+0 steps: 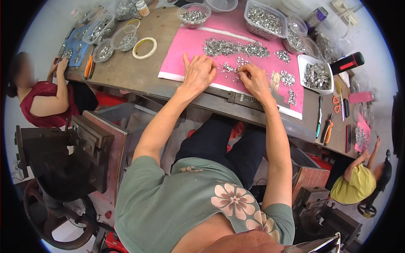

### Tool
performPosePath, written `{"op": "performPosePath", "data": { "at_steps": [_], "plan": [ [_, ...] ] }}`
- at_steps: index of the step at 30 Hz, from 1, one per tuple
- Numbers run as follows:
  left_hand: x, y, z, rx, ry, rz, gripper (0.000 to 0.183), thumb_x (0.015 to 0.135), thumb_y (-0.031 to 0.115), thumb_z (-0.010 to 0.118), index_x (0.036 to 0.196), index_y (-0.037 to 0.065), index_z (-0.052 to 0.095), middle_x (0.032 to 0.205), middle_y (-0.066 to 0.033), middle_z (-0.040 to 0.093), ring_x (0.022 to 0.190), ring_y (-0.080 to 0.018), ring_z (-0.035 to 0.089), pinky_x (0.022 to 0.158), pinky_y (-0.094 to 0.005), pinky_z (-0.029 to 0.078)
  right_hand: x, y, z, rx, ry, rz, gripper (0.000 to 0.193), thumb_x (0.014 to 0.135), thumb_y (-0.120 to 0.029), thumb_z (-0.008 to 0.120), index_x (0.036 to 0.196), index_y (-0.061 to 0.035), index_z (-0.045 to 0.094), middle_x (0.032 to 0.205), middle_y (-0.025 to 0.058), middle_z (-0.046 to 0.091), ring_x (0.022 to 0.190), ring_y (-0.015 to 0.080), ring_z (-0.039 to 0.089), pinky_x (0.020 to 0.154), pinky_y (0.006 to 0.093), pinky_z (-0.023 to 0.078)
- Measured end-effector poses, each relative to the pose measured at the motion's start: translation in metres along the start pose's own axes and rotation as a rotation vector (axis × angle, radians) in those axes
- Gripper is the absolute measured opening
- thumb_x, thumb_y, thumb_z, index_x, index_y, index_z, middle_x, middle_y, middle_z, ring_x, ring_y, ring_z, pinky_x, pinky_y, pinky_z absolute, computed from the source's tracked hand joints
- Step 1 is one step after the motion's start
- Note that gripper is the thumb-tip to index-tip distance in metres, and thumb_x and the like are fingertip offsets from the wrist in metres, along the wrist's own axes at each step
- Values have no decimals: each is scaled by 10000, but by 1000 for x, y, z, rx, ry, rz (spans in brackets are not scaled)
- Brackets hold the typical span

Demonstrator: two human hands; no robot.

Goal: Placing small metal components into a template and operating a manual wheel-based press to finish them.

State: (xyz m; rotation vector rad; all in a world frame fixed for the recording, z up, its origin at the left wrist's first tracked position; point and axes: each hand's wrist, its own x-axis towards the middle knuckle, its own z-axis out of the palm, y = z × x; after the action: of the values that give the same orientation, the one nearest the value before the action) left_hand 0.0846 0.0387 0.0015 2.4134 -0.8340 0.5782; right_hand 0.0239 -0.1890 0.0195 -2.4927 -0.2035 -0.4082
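My left hand (197, 72) rests on a pink cloth (179, 55), its little finger apart from the others and the rest bent down beside small loose silvery metal pieces (228, 67). I see nothing held in it. Opposite it, my right hand (255, 81) has thumb and fingers pinched together at the right side of those pieces. Whatever lies between its fingertips is too small or hidden to make out. Beyond both hands stretches a long heap of similar metal pieces (236, 48). Smaller piles (287, 79) sit to the right of my right hand.
Tubs of metal parts (265, 23) and a white square container (301, 69) stand around the cloth. A tape roll (144, 48) lies left; orange-handled pliers (326, 131) and a toothbrush (319, 117) lie right. One person works at each side. Machinery (63, 156) stands behind the table.
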Motion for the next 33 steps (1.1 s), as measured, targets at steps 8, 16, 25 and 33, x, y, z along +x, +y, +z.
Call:
{"op": "performPosePath", "data": {
  "at_steps": [8, 16, 25, 33],
  "plan": [
    [-9, 14, 2, -82, 33, 29, 61, 856, 168, 731, 891, 129, 698, 863, -15, 593, 908, -233, 590, 1075, -637, 272, -3, 4, 1, 53, -37, 18, 118, 868, -184, 675, 908, -92, 738, 857, 82, 671, 821, 286, 642, 802, 404, 399],
    [-7, 10, -1, -113, -33, 41, 73, 849, 159, 734, 920, 146, 719, 890, -19, 589, 944, -239, 580, 1074, -639, 270, -2, 4, -4, -73, -55, -50, 132, 881, -155, 669, 955, -79, 748, 847, 116, 642, 813, 313, 630, 799, 429, 416],
    [-8, 8, 5, -114, 14, 45, 94, 831, 166, 758, 868, 118, 687, 858, -25, 587, 912, -250, 573, 1047, -588, 303, -4, 1, -2, -158, -40, -108, 115, 871, -155, 658, 920, -74, 724, 860, 108, 659, 846, 306, 646, 776, 444, 407],
    [-5, 15, -1, -62, -17, 43, 91, 833, 175, 752, 874, 118, 695, 858, -17, 596, 916, -236, 586, 1059, -611, 296, -3, 1, -4, -52, -28, -43, 107, 865, -148, 660, 906, -49, 666, 817, 102, 647, 787, 286, 641, 754, 422, 394]
  ]
}}
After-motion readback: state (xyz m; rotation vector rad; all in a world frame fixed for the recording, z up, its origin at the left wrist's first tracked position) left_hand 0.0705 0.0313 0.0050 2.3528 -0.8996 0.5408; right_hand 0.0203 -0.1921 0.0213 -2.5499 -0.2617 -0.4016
